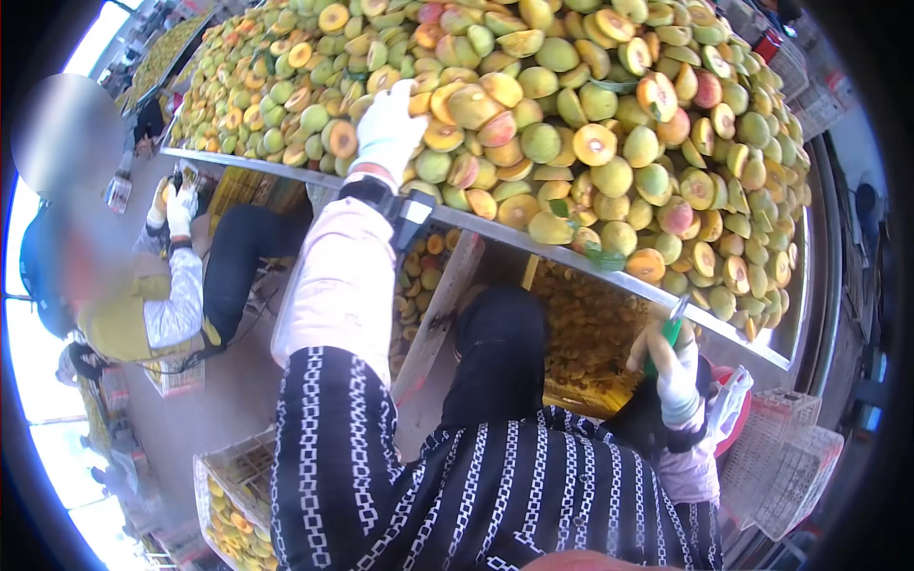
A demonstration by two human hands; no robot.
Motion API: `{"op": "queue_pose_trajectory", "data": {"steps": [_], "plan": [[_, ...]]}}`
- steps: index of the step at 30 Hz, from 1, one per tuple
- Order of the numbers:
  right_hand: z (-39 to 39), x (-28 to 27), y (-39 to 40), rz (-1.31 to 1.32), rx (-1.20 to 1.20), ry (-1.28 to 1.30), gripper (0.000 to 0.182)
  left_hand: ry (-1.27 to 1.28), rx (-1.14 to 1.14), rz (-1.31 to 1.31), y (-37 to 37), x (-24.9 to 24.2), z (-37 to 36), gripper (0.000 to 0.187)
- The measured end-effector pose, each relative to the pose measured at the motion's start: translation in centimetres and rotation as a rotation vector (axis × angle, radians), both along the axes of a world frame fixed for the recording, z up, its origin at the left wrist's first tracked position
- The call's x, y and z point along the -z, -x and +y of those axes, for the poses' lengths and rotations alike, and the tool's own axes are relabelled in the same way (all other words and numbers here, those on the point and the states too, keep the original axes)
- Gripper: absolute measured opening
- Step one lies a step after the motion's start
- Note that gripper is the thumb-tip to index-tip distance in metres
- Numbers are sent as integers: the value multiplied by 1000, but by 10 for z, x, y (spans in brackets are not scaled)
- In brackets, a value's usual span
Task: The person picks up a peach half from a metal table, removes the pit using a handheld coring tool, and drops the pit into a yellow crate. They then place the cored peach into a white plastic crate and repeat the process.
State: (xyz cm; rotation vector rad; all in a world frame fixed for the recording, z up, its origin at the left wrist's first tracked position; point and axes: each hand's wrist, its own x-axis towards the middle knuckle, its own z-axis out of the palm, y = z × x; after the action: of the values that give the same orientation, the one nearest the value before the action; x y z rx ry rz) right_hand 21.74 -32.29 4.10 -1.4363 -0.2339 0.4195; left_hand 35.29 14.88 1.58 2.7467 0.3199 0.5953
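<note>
My left hand [388, 133], in a white glove, reaches over the near edge of a large heap of peaches [543, 141]. Its fingers are apart and touch or nearly touch the fruit; none is clearly held. Many of the yellow-green peaches are cut, showing orange flesh. Low at the right, below the table rim, my right hand [674, 366] is closed round a small green-handled tool [670, 331] with a curved metal end. A white covering shows on part of that hand, while the fingertips look bare.
The heap lies on a metal-edged table [571, 257]. Beneath it stands a yellow crate [581, 395] with cut pieces. A crate of peaches [205, 495] is at lower left, and stacked pale crates [776, 447] are at right. Another person [143, 305] sits at left, hands raised.
</note>
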Motion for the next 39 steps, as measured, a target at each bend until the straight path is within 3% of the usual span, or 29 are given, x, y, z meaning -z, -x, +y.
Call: {"op": "queue_pose_trajectory", "data": {"steps": [3,5,7,9,10,11,13,15,17,18,19,21,22,25,26,28,29,31,32,33,36,39], "plan": [[-35,8,27,79,79,0,37,40,-6,208,5,-44,-4,48],[-51,15,37,115,133,-56,37,328,102,197,3,-48,16,45],[-60,20,43,138,169,-52,37,395,199,179,8,-60,15,44],[-60,17,42,208,202,-64,37,1092,212,70,29,-77,-5,43],[-56,13,40,222,197,-25,39,1136,316,-16,40,-85,-26,43],[-47,6,38,274,235,13,42,1119,465,-131,45,-76,-46,41],[-34,-6,33,305,153,-31,44,1185,581,-86,80,-88,-121,43],[-20,-28,28,329,100,-20,47,732,804,-185,103,-70,-180,47],[-13,-46,31,322,92,-38,48,565,965,-146,130,-61,-234,49],[-14,-48,32,284,88,-43,49,703,995,-94,146,-54,-262,46],[-18,-47,34,241,74,-48,50,680,1094,-60,154,-51,-281,55],[-32,-40,41,262,63,-167,52,774,1063,-62,173,-36,-316,75],[-43,-36,48,273,87,-169,52,1224,1081,35,185,-38,-333,92],[-66,-31,61,311,177,-226,52,1988,1034,118,193,-24,-360,73],[-72,-35,65,295,165,-204,52,1987,1027,129,194,-24,-366,73],[-81,-37,70,253,127,-94,52,2383,655,523,197,-27,-377,63],[-82,-31,73,257,122,-99,52,2490,618,610,203,-30,-388,56],[-76,-25,76,-380,351,382,53,2608,418,559,209,-25,-406,52],[-83,-30,82,-151,322,417,48,2650,433,552,208,-18,-409,48],[-86,-24,84,-150,317,413,48,2647,429,546,208,-15,-409,48],[-104,-7,90,-628,417,458,34,2704,347,341,205,-12,-409,40],[-114,-16,102,-587,310,568,35,2594,387,263,202,-10,-405,39]]}}
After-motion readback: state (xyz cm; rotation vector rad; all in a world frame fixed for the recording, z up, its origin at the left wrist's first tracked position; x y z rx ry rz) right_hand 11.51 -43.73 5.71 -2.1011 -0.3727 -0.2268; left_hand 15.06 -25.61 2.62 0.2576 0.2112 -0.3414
